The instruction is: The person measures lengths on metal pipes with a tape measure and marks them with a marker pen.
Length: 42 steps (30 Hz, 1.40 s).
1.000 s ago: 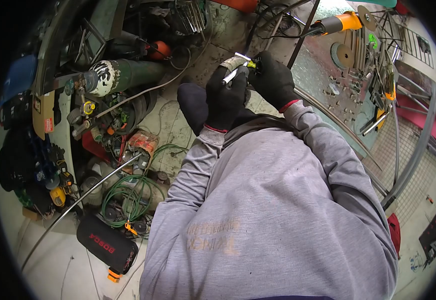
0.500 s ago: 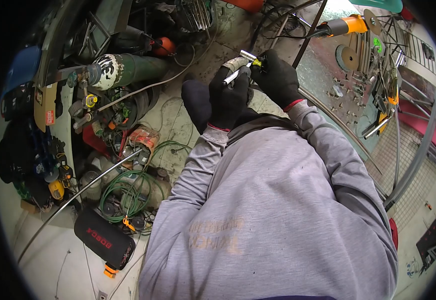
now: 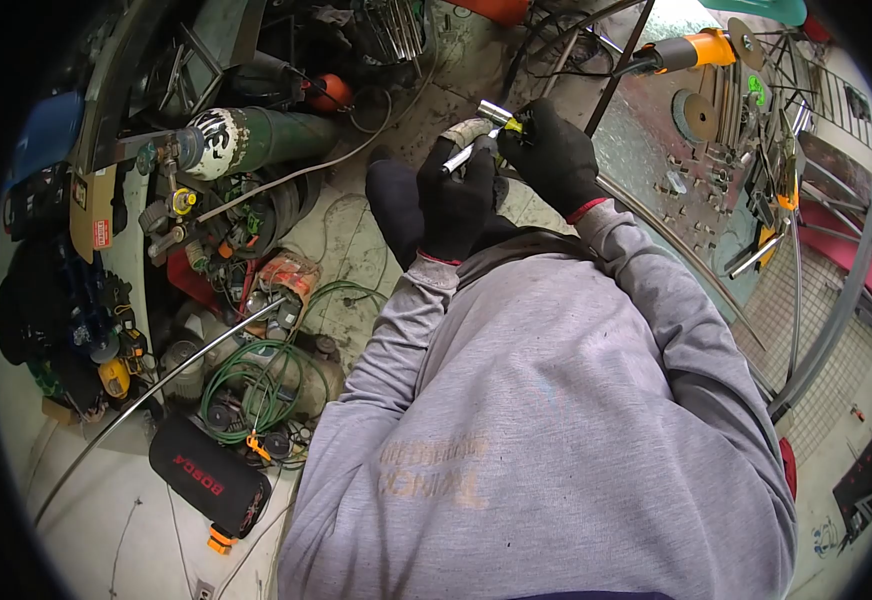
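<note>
My left hand (image 3: 456, 205), in a black glove with pale wrapping at the fingers, closes on a short silver metal tube (image 3: 459, 157) whose end points down and left. Close in front, my right hand (image 3: 556, 155), also gloved in black, pinches a small tool with a yellow part (image 3: 513, 126); its kind does not show clearly. A second bright metal piece (image 3: 494, 111) sticks out above the fingertips, right by the yellow part. Both hands meet in front of my body, above my knees, and the gloves hide much of what lies between them.
On the right, a metal-topped table (image 3: 646, 130) bears an orange angle grinder (image 3: 696, 51), a round disc (image 3: 694, 115) and several small metal pieces. At left lie a green gas cylinder (image 3: 281, 140), a coiled green hose (image 3: 246, 400), a long metal rod (image 3: 156, 390) and a black case (image 3: 206, 478).
The silver tube in my left hand has shifted and tilted slightly, its end now showing a dark opening. My right hand stays almost in place with the yellow tool.
</note>
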### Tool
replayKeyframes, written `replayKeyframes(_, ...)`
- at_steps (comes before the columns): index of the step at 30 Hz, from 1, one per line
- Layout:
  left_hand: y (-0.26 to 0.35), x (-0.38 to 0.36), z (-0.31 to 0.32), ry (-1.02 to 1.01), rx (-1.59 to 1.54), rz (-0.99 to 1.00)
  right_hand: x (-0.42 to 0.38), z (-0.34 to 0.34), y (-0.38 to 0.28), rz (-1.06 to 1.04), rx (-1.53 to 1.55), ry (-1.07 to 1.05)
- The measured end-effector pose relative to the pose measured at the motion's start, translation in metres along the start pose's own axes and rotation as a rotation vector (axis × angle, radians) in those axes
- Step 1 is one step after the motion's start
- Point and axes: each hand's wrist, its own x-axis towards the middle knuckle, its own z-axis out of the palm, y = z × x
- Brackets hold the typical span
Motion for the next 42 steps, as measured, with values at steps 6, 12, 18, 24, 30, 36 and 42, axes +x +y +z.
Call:
replayKeyframes(6, 0.003, -0.001, 0.001, 0.031, -0.113, -0.121, 0.000, 0.001, 0.002, -0.008, -0.001, 0.011)
replayKeyframes(12, -0.005, -0.001, 0.005, 0.093, -0.071, -0.023, 0.000, 0.002, 0.002, -0.021, 0.001, 0.027)
replayKeyframes(18, 0.018, -0.002, -0.007, 0.065, 0.108, -0.003, 0.001, 0.001, 0.002, 0.008, -0.019, -0.002)
replayKeyframes(24, 0.007, 0.002, 0.003, 0.117, 0.019, 0.105, 0.001, 0.001, 0.002, 0.007, -0.002, -0.010)
replayKeyframes(30, -0.001, 0.004, 0.004, 0.123, 0.107, 0.192, 0.001, 0.000, 0.001, 0.019, -0.018, -0.026)
replayKeyframes(36, 0.009, 0.004, 0.004, 0.094, -0.053, 0.040, 0.001, -0.001, 0.000, -0.001, -0.029, -0.007)
replayKeyframes(42, 0.001, 0.002, 0.000, 0.010, 0.111, 0.100, 0.001, -0.001, 0.000, 0.023, -0.036, -0.026)
